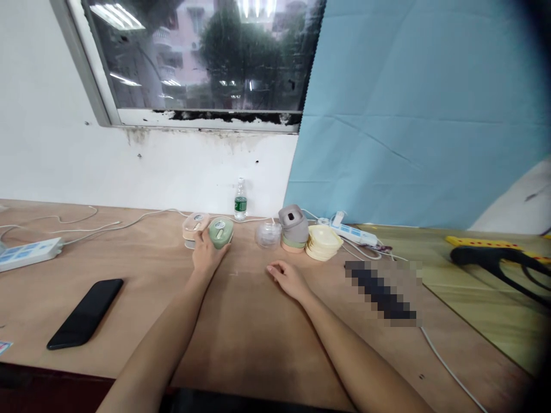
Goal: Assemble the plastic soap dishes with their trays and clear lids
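Note:
My left hand (205,253) is at a small green lidded container (221,229), its fingers along the left side and the thumb across the front. Just left of it stands a similar box with a pinkish lid (194,222), close to my fingertips. My right hand (289,279) rests on the table with loosely curled fingers and nothing visible in them. Beyond it are clear plastic pieces (268,235), a stack of grey parts (294,227) over green and orange ones, and a stack of pale yellow trays (323,241).
A water bottle (240,201) stands by the wall. A black phone (86,313) lies at the left near a power strip (32,253). Another power strip (353,234) with cables sits behind the yellow stack. A blurred dark object (381,291) lies at right.

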Demonstrator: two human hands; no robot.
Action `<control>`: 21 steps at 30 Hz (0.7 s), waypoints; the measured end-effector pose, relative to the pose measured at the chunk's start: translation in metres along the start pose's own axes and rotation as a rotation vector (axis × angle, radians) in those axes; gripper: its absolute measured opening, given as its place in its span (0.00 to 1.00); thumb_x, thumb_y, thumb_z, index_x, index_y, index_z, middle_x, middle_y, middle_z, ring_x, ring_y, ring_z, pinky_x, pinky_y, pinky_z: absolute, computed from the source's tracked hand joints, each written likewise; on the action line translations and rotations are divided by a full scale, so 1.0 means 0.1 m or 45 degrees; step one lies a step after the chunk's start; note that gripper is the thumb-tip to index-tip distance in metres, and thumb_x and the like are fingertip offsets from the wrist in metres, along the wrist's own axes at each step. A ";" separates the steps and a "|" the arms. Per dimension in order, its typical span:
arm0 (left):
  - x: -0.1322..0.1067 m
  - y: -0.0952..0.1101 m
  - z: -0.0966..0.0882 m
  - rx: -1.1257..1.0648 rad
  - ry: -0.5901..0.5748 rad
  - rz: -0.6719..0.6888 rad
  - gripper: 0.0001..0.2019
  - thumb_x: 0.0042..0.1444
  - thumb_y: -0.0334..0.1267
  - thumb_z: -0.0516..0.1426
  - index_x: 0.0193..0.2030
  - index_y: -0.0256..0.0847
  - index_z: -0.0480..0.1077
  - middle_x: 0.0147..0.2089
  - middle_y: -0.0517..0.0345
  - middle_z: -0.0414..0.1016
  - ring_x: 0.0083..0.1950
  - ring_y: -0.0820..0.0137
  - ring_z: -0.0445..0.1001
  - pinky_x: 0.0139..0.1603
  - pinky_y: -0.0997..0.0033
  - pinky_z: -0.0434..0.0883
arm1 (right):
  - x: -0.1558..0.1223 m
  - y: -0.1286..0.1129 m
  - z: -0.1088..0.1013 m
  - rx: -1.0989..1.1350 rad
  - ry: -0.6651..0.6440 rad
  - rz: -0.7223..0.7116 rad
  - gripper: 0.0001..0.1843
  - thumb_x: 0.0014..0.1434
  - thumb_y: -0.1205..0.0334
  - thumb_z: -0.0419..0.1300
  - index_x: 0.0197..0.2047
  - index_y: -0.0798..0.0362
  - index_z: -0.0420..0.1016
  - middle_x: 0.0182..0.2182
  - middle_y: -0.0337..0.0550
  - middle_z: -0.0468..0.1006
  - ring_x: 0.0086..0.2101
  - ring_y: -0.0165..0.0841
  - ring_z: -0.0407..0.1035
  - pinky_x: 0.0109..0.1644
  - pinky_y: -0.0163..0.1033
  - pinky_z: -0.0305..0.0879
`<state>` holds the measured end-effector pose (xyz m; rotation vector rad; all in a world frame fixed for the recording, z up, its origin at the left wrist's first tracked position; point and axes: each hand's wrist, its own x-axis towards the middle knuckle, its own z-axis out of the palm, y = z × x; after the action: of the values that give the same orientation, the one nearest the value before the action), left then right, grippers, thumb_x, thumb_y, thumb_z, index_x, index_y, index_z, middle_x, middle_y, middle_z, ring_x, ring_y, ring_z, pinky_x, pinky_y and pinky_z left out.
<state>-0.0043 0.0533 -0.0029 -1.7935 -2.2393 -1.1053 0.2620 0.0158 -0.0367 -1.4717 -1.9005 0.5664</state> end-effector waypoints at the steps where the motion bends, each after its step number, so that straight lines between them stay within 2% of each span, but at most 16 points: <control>1: 0.02 0.01 0.03 -0.005 0.015 -0.016 0.44 0.47 0.59 0.60 0.65 0.40 0.49 0.63 0.37 0.55 0.56 0.51 0.68 0.46 0.57 0.73 | 0.00 0.00 0.00 0.000 -0.005 -0.001 0.23 0.60 0.44 0.52 0.42 0.53 0.76 0.25 0.41 0.77 0.27 0.33 0.70 0.31 0.35 0.59; 7: 0.06 0.04 0.12 -0.021 0.061 -0.100 0.45 0.48 0.60 0.60 0.66 0.39 0.49 0.61 0.36 0.56 0.56 0.51 0.68 0.45 0.55 0.73 | -0.01 -0.01 -0.01 -0.001 -0.008 -0.016 0.23 0.60 0.44 0.52 0.42 0.53 0.76 0.25 0.41 0.77 0.26 0.33 0.70 0.30 0.35 0.59; 13: -0.04 0.03 0.06 -0.051 0.108 -0.072 0.47 0.52 0.60 0.56 0.69 0.35 0.41 0.64 0.32 0.52 0.58 0.49 0.67 0.47 0.55 0.73 | -0.01 -0.01 -0.02 0.010 0.019 -0.035 0.23 0.60 0.44 0.51 0.42 0.53 0.76 0.24 0.40 0.76 0.27 0.33 0.69 0.30 0.35 0.59; 17: -0.19 0.04 -0.05 -0.125 0.148 0.129 0.38 0.58 0.53 0.53 0.69 0.36 0.44 0.65 0.35 0.52 0.62 0.52 0.63 0.50 0.58 0.72 | 0.01 0.01 -0.11 0.005 0.161 -0.074 0.22 0.60 0.44 0.51 0.41 0.53 0.77 0.25 0.41 0.76 0.27 0.34 0.68 0.32 0.36 0.59; 19: -0.29 0.06 -0.08 -0.170 0.081 0.273 0.34 0.59 0.50 0.53 0.67 0.38 0.48 0.65 0.39 0.54 0.62 0.55 0.63 0.52 0.60 0.71 | 0.03 0.05 -0.19 0.033 0.282 -0.068 0.22 0.60 0.45 0.51 0.40 0.54 0.77 0.25 0.42 0.75 0.27 0.34 0.67 0.33 0.37 0.60; 21: -0.40 0.10 -0.10 -0.205 -0.048 0.433 0.29 0.59 0.48 0.53 0.65 0.41 0.52 0.63 0.42 0.57 0.60 0.57 0.65 0.53 0.61 0.70 | 0.04 0.11 -0.29 0.057 0.443 -0.025 0.22 0.60 0.46 0.51 0.40 0.54 0.77 0.25 0.42 0.75 0.27 0.35 0.67 0.33 0.38 0.61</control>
<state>0.0132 0.0155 -0.0091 -2.1689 -1.8096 -1.2136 0.2900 0.0210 -0.0233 -1.4169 -1.6187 0.3163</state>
